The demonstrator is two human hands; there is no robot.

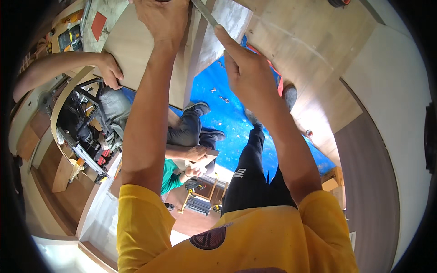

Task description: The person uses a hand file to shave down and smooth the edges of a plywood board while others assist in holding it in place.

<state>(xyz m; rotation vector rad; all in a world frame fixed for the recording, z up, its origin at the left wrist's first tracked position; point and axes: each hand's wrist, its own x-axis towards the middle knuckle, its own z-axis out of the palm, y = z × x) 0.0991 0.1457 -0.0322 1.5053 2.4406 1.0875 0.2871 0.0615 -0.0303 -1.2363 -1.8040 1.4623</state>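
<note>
My right hand (249, 75) is closed, its thumb and forefinger at the near end of a narrow flat grey metal bar (205, 12) that looks like a file. The bar runs up and left past the edge of a large brown wooden panel (132, 38) and out of the picture. Over that panel, at the top edge, my left hand (163, 20) is bent, a bit of something dark beside it. Its fingertips are cut off, so its grip is hidden. Another person's hand (109, 69) rests on the panel's left edge.
Blue sheeting (232, 113) covers part of the floor below the panel. A person in a green sleeve (171, 177) holds a light wooden piece (205, 160) low down. A machine with a black frame (86, 123) stands at left; a cardboard box (331, 179) lies at right.
</note>
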